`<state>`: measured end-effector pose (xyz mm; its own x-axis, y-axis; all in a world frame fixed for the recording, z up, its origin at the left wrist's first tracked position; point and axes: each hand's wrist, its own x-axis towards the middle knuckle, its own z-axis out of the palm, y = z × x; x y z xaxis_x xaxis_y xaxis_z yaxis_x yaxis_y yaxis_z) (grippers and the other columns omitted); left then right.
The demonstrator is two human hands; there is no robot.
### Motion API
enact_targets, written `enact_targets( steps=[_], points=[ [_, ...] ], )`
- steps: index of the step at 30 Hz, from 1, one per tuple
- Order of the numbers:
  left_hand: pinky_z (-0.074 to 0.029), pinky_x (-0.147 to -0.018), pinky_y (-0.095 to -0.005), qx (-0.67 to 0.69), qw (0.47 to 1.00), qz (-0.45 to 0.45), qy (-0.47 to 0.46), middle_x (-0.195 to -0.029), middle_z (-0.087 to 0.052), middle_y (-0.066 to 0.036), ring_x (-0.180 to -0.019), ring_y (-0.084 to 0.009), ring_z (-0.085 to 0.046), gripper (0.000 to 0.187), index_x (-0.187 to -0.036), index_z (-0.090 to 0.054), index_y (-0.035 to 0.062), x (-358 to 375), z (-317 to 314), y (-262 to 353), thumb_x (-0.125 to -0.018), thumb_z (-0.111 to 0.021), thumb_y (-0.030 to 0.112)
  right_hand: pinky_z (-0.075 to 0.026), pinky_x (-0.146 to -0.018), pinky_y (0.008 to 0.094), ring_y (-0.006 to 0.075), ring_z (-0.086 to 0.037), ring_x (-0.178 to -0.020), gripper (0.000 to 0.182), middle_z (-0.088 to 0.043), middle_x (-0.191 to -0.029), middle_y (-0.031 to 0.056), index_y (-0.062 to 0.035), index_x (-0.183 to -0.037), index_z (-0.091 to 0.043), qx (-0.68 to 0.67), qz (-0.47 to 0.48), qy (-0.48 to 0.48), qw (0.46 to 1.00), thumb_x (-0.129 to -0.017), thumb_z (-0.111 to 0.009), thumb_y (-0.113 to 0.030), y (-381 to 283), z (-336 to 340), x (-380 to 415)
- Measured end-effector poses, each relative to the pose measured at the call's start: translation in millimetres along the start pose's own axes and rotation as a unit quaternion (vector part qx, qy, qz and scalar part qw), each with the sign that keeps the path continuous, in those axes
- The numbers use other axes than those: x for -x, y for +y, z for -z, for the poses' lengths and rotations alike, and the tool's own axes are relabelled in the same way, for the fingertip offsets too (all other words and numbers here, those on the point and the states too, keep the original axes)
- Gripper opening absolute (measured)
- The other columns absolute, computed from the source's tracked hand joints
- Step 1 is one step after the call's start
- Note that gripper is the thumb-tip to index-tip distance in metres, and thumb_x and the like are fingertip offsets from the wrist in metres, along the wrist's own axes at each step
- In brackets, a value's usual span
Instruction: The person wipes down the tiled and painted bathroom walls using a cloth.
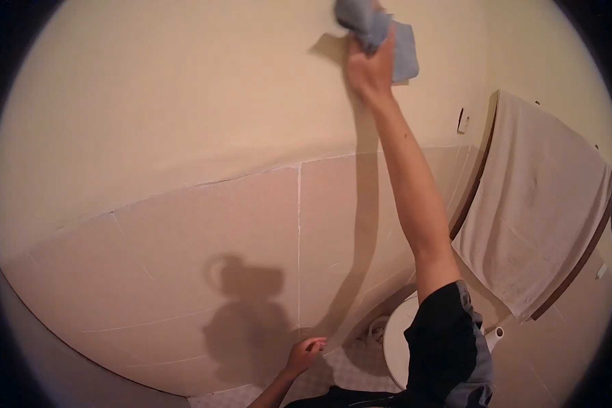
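Note:
My right hand (371, 68) is raised high against the cream-painted wall (204, 88), its fingers wrapped round a blue-grey cloth (404, 54). Part of the cloth lies against the wall and part bunches above the hand, cut by the top edge of the view. Low down, near the bottom centre, my left hand (306, 355) hangs in front of the tiled lower wall with its fingers curled in. Whether anything is inside those fingers is too small to make out.
A light towel (534, 197) hangs on a dark-edged frame at the right. Below it are a white toilet lid (400, 340) and a paper roll (495, 336). A small wall fitting (463, 121) sits left of the towel. Shadows fall on the beige tiles (183, 285).

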<state>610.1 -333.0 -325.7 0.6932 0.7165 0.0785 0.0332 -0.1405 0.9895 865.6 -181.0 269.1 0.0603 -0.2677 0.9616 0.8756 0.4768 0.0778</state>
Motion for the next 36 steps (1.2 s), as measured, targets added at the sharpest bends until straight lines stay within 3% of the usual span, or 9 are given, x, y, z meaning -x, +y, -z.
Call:
enact_targets(
  steps=[1,5,14,18,21,25,34,35,36],
  points=[
    [-0.054,-0.081,-0.028,-0.001,1.0,-0.01,0.002,-0.1,-0.074,-0.01,-0.089,-0.0143,-0.07,0.026,-0.117,-0.067,0.0033,1.0,-0.6,-2.4,-0.099,-0.053,0.015,-0.023,-0.118,0.0387,0.0368,-0.034,-0.141,0.058,-0.041,-0.148,0.0236,0.0025,-0.142,-0.043,0.079,0.096,-0.063,0.99,-0.087,-0.055,-0.008,-42.9,16.4,4.8],
    [-0.055,-0.08,-0.0283,0.0,1.0,-0.025,0.003,-0.1,-0.074,-0.01,-0.089,-0.0145,-0.07,0.026,-0.118,-0.067,0.0036,0.1,-4.4,-9.5,-0.099,-0.053,0.015,-0.017,-0.121,0.0434,0.0374,-0.03,-0.143,0.079,-0.035,-0.151,0.023,0.0011,-0.144,-0.039,0.048,0.131,-0.107,0.984,-0.065,-0.047,0.001,-24.1,40.9,31.3],
    [-0.055,-0.078,-0.0276,-0.006,0.999,-0.03,0.013,-0.099,-0.074,-0.008,-0.085,-0.0129,-0.07,0.024,-0.117,-0.067,0.0044,8.0,-7.7,-20.6,-0.1,-0.053,0.015,-0.031,-0.112,0.0452,0.0426,-0.038,-0.131,0.055,-0.045,-0.139,0.0256,0.0072,-0.13,-0.048,0.066,-0.136,0.051,0.987,-0.077,-0.048,-0.006,30.3,56.6,-15.3],
    [-0.055,-0.078,-0.0272,0.03,0.999,-0.019,0.025,-0.1,-0.074,-0.006,-0.086,-0.0118,-0.069,0.024,-0.118,-0.067,0.0053,7.5,-11.2,-25.7,-0.1,-0.054,0.016,-0.03,-0.112,0.0455,0.0428,-0.039,-0.131,0.054,-0.047,-0.134,0.0275,0.0099,-0.127,-0.048,0.151,-0.13,0.019,0.98,-0.075,-0.05,-0.007,41.0,38.8,-63.7],
    [-0.055,-0.078,-0.0268,0.054,0.998,-0.011,0.034,-0.101,-0.073,-0.006,-0.087,-0.0114,-0.069,0.024,-0.118,-0.067,0.0059,1.5,-16.4,-40.9,-0.1,-0.053,0.016,-0.033,-0.111,0.0414,0.0424,-0.043,-0.131,0.058,-0.051,-0.136,0.0266,0.0058,-0.135,-0.044,0.03,-0.136,0.01,0.99,-0.08,-0.048,-0.009,0.4,28.7,-75.2],
    [-0.055,-0.079,-0.0266,0.069,0.997,-0.017,0.038,-0.102,-0.073,-0.007,-0.088,-0.0116,-0.068,0.024,-0.119,-0.066,0.0062,-8.4,-22.8,-39.7,-0.1,-0.053,0.013,-0.025,-0.118,0.0426,0.0407,-0.035,-0.137,0.069,-0.041,-0.142,0.0278,0.0099,-0.137,-0.038,0.044,0.029,-0.014,0.999,-0.072,-0.053,-0.006,18.2,25.0,-44.6],
    [-0.055,-0.08,-0.028,0.02,0.999,-0.009,0.025,-0.102,-0.073,-0.006,-0.088,-0.0129,-0.069,0.024,-0.118,-0.066,0.0039,-23.3,-31.8,-30.1,-0.101,-0.052,0.013,-0.025,-0.117,0.0448,0.0411,-0.031,-0.14,0.063,-0.039,-0.147,0.0241,0.0069,-0.134,-0.04,0.072,-0.044,0.013,0.996,-0.072,-0.048,0.0,32.3,38.9,-60.8],
    [-0.055,-0.08,-0.028,0.02,0.999,-0.008,0.026,-0.102,-0.073,-0.006,-0.088,-0.0129,-0.069,0.024,-0.118,-0.066,0.0039,-26.8,-32.5,-29.4,-0.101,-0.052,0.013,-0.025,-0.117,0.0416,0.0407,-0.034,-0.139,0.058,-0.041,-0.148,0.0221,0.0023,-0.143,-0.039,0.015,-0.151,0.006,0.988,-0.086,-0.044,-0.008,-5.8,41.3,-72.2],
    [-0.055,-0.08,-0.0281,0.028,0.999,-0.011,0.032,-0.102,-0.073,-0.006,-0.089,-0.0126,-0.069,0.024,-0.118,-0.066,0.0041,-30.5,-34.2,-25.7,-0.101,-0.052,0.013,-0.025,-0.117,0.0416,0.0407,-0.034,-0.139,0.058,-0.041,-0.148,0.0221,0.0023,-0.143,-0.039,0.013,-0.153,0.005,0.988,-0.086,-0.044,-0.008,0.0,32.8,-79.2]
  ],
)
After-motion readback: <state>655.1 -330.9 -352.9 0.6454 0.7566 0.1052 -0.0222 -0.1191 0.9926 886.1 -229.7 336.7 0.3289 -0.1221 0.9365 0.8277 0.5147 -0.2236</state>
